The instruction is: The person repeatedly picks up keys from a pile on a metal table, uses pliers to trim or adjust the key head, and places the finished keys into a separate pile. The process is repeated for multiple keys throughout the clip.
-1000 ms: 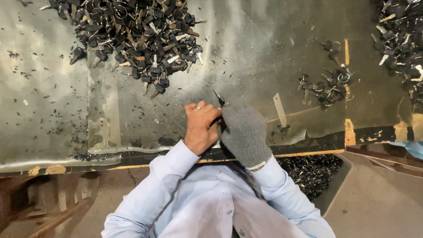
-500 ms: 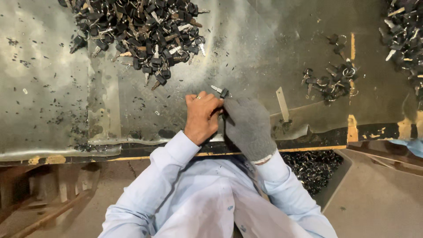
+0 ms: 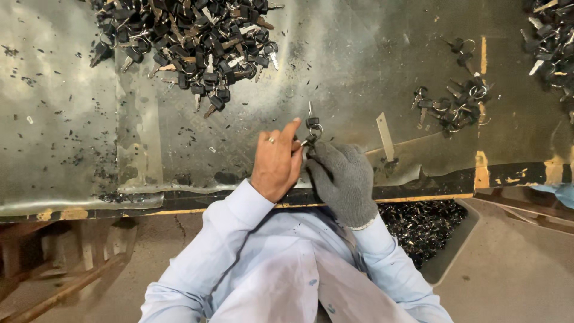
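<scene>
Pale blue sleeves come up from the bottom edge w/ both hands meeting at the near edge of the metal desk [image 3: 72,149]. Left hand [image 3: 276,166], bare w/ a ring, has its grip pinched narrow on a key [image 3: 311,121], forefinger stretched up beside it. Right hand [image 3: 342,179], in a grey glove, is closed on the same key from below, at its ring; the blade sticks up past the fingers. Below the desk edge, right of the person, a bin [image 3: 426,222] of dark bits. Just right of the hands a flat metal strip [image 3: 385,136] lies on the desk. Further right, a small cluster of keys [image 3: 451,103]. Far side: big pile of black-headed keys [image 3: 185,42] at top left, another pile [image 3: 553,42] at top right corner.
</scene>
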`<state>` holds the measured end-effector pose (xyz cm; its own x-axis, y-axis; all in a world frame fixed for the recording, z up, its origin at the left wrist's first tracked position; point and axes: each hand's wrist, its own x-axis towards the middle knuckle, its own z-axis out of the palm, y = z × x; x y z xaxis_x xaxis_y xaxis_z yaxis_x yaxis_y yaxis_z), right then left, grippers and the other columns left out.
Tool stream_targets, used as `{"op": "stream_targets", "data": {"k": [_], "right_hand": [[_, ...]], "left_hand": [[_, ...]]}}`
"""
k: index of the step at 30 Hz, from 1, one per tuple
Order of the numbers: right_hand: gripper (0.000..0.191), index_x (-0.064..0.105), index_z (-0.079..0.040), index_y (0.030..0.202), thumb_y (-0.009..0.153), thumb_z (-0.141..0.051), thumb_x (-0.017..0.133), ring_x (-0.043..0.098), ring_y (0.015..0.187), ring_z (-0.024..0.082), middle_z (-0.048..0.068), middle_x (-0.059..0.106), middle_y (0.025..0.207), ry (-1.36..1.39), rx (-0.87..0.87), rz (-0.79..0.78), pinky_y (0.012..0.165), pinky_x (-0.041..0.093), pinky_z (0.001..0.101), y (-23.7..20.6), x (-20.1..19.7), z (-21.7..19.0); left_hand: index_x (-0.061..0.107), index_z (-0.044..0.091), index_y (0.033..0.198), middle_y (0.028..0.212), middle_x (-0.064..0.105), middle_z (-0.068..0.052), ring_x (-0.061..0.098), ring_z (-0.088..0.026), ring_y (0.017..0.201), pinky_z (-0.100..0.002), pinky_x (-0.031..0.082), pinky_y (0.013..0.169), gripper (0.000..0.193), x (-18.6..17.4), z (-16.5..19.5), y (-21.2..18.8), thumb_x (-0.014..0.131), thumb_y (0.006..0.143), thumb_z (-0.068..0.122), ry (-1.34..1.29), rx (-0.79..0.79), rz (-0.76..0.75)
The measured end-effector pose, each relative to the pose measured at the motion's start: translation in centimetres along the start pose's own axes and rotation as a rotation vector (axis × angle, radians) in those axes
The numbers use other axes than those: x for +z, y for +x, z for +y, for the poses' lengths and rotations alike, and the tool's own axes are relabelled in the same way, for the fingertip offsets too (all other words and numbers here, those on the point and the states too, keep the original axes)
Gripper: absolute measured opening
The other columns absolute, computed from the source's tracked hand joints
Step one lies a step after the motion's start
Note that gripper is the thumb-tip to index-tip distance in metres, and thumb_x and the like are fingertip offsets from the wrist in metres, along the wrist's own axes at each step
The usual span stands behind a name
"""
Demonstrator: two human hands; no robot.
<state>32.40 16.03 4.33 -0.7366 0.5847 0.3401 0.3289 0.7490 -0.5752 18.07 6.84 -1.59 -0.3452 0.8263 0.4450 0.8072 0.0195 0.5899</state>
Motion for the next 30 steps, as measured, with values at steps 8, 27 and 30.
{"op": "stream_targets", "data": {"k": [8,27,30], "right_hand": [[0.021,0.070,-0.006,0.112,0.090,-0.008,0.072,0.068,0.090,0.033,0.013,0.070,0.097,0.100,0.074,-0.059,0.077,0.053,0.0422,1.9,-0.1,-0.9],[0.031,0.070,-0.004,0.117,0.087,-0.009,0.076,0.066,0.096,0.037,0.016,0.068,0.106,-0.056,-0.054,0.004,0.083,0.053,0.0446,0.3,1.3,-1.9],[0.029,0.070,-0.004,0.117,0.088,-0.007,0.075,0.066,0.094,0.036,0.016,0.068,0.101,-0.002,-0.022,-0.016,0.081,0.053,0.0440,0.5,1.4,-2.1]], "left_hand": [[0.042,-0.008,0.145,0.103,0.063,-0.009,0.058,-0.029,0.087,-0.044,0.043,0.084,0.065,0.4,0.7,-0.9,0.070,0.086,-0.005,-0.050,-0.007,0.004],[0.046,-0.006,0.142,0.097,0.058,-0.015,0.054,-0.033,0.085,-0.044,0.046,0.084,0.051,-1.6,0.2,-2.0,0.065,0.094,-0.007,-0.085,0.036,-0.006],[0.044,-0.007,0.143,0.095,0.057,-0.015,0.054,-0.034,0.084,-0.044,0.046,0.086,0.059,-1.0,0.7,-2.1,0.064,0.088,-0.010,-0.042,0.014,0.021]]}}
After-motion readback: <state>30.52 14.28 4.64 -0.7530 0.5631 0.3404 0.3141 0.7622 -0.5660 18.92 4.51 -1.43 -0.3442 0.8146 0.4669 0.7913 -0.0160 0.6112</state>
